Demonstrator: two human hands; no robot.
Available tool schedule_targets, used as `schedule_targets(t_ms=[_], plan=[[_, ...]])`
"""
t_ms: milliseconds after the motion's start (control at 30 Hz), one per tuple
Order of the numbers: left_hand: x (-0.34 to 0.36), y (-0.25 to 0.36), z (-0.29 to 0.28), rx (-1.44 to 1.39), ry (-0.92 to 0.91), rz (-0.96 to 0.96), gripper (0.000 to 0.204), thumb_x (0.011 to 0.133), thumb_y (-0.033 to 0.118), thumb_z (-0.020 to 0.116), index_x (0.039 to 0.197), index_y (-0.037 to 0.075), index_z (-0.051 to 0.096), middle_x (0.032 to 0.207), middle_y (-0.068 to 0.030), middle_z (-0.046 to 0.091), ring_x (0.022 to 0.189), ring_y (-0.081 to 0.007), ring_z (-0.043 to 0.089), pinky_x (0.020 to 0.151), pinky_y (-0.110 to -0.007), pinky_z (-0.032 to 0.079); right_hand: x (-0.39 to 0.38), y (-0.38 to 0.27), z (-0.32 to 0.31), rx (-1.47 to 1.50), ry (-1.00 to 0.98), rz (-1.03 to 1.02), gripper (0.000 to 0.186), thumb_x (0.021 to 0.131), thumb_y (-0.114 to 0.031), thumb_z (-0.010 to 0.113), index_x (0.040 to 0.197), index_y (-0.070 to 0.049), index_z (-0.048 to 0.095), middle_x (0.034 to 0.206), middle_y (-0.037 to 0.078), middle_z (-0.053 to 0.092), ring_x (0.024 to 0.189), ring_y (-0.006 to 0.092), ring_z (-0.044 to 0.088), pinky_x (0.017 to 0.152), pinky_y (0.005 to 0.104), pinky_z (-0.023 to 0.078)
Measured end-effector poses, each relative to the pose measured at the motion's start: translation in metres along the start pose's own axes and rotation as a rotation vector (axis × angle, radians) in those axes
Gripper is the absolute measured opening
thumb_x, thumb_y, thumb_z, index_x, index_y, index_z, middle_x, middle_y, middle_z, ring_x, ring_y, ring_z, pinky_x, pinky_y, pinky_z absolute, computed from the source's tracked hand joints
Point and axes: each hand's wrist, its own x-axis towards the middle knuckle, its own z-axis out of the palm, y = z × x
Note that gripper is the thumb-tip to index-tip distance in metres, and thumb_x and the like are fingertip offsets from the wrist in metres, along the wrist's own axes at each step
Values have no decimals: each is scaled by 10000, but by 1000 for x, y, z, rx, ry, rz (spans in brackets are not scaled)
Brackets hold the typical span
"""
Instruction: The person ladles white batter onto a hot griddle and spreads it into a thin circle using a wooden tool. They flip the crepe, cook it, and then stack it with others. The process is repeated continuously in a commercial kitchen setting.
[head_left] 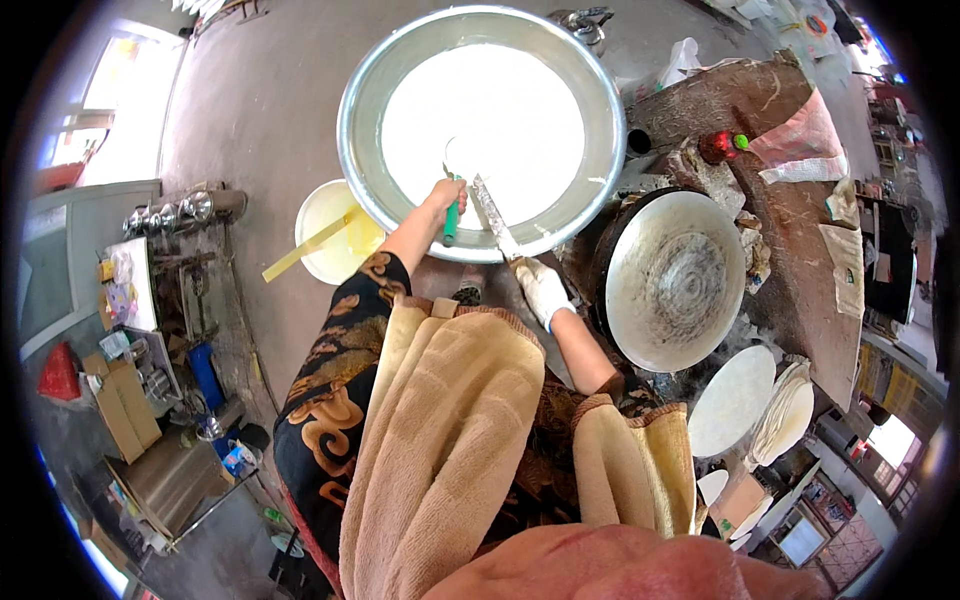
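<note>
A large steel basin point(606, 120) holds white liquid point(480, 110). My left hand point(446, 198) is closed on the green handle point(450, 228) of a utensil point(449, 150) that dips into the liquid. My right hand point(540, 292), in a white glove, grips a long flat stick point(494, 215) coated with white residue, reaching over the basin's near rim into the liquid. Left of the basin is a white bucket point(315, 205) with a yellowish flat stick point(297, 258) lying across it. Right of my right hand sits a large round pan point(670, 275) with a grey, worn surface.
A brown table point(800, 300) at right carries a pink sack point(795, 130) and a red object point(718, 146). Pale flat rounds point(730, 400) lie stacked below the pan. Shelving, cardboard point(125, 410) and metal equipment point(190, 208) line the left side, beside a bright doorway.
</note>
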Motion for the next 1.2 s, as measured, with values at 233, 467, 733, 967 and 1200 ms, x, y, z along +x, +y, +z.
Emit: schedule_targets(t_ms=[233,467,733,967,1200], plan=[[-159,140,94,36,-348,543,82,942,163,473,888,122,428,585,42,405,424,-57,364,355,-207,313,-80,-101,-20,505,42,-146,253,953,-286,481,1118,-125,583,575,24,518,385,92,417,329,235,309],[-373,265,162,258,-449,1020,138,929,203,559,978,115,464,585,65,389,398,-6,341,320,-157,266,-180,-189,-112,562,-58,-578,267,913,-251,535,1078,-41,545,591,36,513,353,84,383,305,213,282],[-375,288,126,518,-65,1217,94,940,209,523,939,135,464,591,65,410,407,-15,368,326,-185,304,-201,-205,-164,387,-4,-744,377,933,-349,507,1157,-46,538,571,23,504,353,77,377,315,221,270],[-301,157,139,-248,-738,-197,363,1002,226,408,660,110,371,479,51,367,315,-26,333,252,-161,273,-136,-85,-171,293,8,-359,338,908,-358,547,938,-32,636,522,24,490,345,84,393,313,243,269],[-236,114,136,-105,-686,-175,145,979,163,443,861,79,431,538,51,385,356,-27,328,277,-161,282,-224,44,-229,28,369,-229,396,885,-283,575,1136,21,619,862,78,656,698,98,579,627,221,470]])
